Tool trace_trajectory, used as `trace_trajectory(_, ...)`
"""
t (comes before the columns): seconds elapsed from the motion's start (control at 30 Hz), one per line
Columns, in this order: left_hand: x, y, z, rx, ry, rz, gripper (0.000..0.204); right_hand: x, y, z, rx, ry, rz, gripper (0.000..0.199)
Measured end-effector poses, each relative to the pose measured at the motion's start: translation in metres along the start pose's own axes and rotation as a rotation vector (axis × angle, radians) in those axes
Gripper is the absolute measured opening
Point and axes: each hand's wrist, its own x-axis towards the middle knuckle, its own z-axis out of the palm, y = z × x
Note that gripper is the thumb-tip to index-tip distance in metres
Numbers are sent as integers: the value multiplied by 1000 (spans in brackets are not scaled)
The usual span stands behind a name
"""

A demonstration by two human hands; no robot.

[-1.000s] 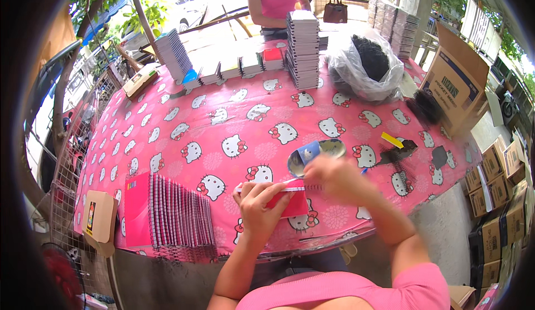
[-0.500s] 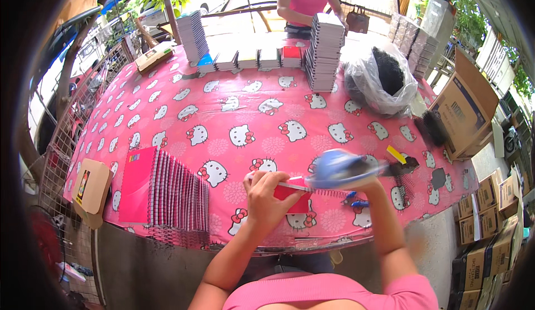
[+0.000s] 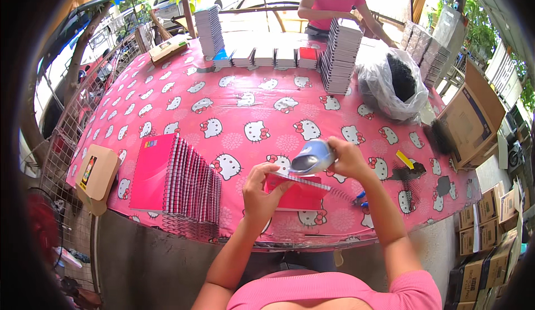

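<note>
My left hand [image 3: 261, 192] grips the left end of a red-covered notebook [image 3: 299, 198] at its punched edge, thumb on the near side and fingers beyond. A loose dark wire coil [image 3: 344, 196] trails from the right end of that edge. In my right hand [image 3: 348, 158] is a blue slip-on shoe, like a rubber clog [image 3: 313, 157], held just above the notebook's edge; whether it touches is unclear. Beside the coil lies a blue-handled hand tool [image 3: 362, 197], its jaws hard to make out. Left of my hands stands a stack of pink-red spiral notebooks [image 3: 153, 171].
A patterned pink cloth covers the table [image 3: 234, 126]. Along its far side are tall notebook stacks [image 3: 339, 59] and a plastic bag of black coils [image 3: 393, 87]. Cartons [image 3: 471, 118] stand at the right. Across the table, another person [image 3: 334, 3] reaches sideways.
My right hand has swung left and away from me, bringing the shoe over the notebook's edge. More of the red cover shows. The view has shifted slightly, and the other person's arm now reaches right.
</note>
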Motion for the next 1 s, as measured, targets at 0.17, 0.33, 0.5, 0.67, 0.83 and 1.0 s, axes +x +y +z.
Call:
trace_trajectory(0.17, -11, -12, -7, -419, 66, -226, 35, 5, -21, 19, 392, -21, -260, 34)
trace_trajectory(0.33, -16, -10, -21, -455, 70, -253, 32, 10, -26, 21, 518, -124, -213, 31)
trace_trajectory(0.5, -10, -17, -24, -559, 10, -260, 28, 6, 17, 35, -319, 240, 73, 36)
trace_trajectory(0.67, -3, -2, -11, -451, -28, -100, 22, -45, 72, 45, -478, 75, 3, 46)
trace_trajectory(0.83, -7, 51, -19, 162, -137, 514, 30, -128, 56, -24, -99, -182, -127, 66)
trace_trajectory(1.0, -34, 25, 4, 152, -42, 247, 32, -188, 68, 3, -387, -89, 99, 63)
